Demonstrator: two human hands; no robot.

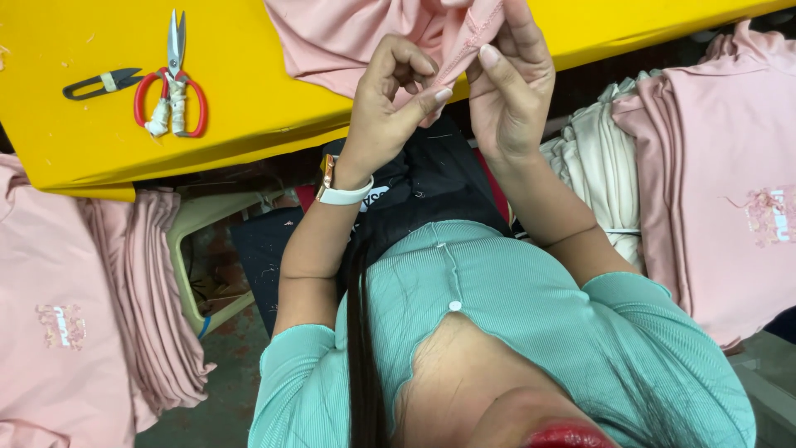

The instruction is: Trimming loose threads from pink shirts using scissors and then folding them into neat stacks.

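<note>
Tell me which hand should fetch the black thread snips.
Probably the left hand: the black thread snips lie on the yellow table on its side, while the right hand pinches the pink garment seam farther away.

No packages, signs or screens; only small pale printed motifs on stacked pink garments (58, 332), both sides

We are seeing open yellow table (274, 99) lying left of the pink garment (348, 33); only scissors (172, 83) and a thread snip (101, 83) are sitting there.
</note>
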